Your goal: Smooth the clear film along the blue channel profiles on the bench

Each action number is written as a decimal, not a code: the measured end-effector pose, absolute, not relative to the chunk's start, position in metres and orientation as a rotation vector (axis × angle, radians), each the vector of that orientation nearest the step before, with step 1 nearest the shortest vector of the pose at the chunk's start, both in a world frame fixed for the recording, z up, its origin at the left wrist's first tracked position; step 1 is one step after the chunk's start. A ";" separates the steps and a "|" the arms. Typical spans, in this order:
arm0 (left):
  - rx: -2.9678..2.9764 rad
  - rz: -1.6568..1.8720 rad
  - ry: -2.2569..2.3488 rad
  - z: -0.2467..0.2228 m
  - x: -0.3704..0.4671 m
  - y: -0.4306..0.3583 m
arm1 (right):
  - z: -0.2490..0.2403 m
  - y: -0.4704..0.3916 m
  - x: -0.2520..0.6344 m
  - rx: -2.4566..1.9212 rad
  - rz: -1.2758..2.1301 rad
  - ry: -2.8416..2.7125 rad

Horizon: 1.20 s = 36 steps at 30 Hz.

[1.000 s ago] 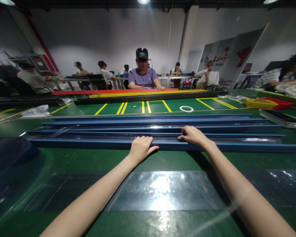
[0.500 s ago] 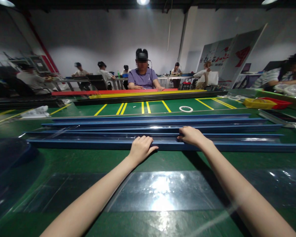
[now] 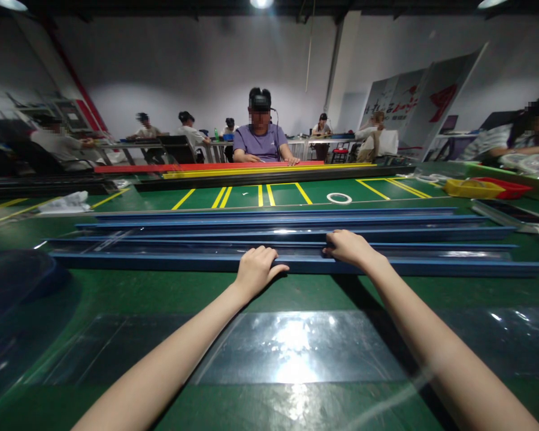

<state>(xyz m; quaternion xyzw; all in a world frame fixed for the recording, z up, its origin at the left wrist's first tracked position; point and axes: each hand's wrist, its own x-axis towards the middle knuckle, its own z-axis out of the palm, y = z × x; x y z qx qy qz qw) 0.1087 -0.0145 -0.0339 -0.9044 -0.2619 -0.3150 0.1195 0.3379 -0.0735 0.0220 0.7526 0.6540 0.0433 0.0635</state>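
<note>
A long blue plastic channel (image 3: 408, 266) lies crosswise before me, with a clear plastic strip (image 3: 462, 254) along its inside. My left hand (image 3: 257, 272) is closed over the channel's front wall, fingers reaching inside and thumb pointing right along the wall. To its right, my right hand (image 3: 348, 246) reaches over the same channel with its fingers curled down together. What those fingertips hold is hidden. More blue channels (image 3: 399, 230) lie just behind, close together and roughly parallel.
A clear plastic sheet (image 3: 341, 347) lies flat on the green table (image 3: 233, 407) under my forearms. Farther back are a white ring (image 3: 339, 198), yellow, red and black strips (image 3: 269, 173), and a yellow tray (image 3: 471, 188). A person (image 3: 260, 140) sits opposite.
</note>
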 end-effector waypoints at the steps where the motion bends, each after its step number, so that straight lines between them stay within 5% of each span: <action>1: -2.649 -0.919 -0.767 -0.034 0.109 -0.015 | 0.022 -0.073 0.338 2.270 0.134 1.970; 19: -2.644 -0.848 -0.798 -0.033 0.108 -0.016 | 0.017 -0.066 0.311 2.174 -0.185 2.723; 36: -2.602 -0.846 -0.648 -0.031 0.104 -0.018 | 0.029 -0.071 0.315 2.104 -0.173 2.558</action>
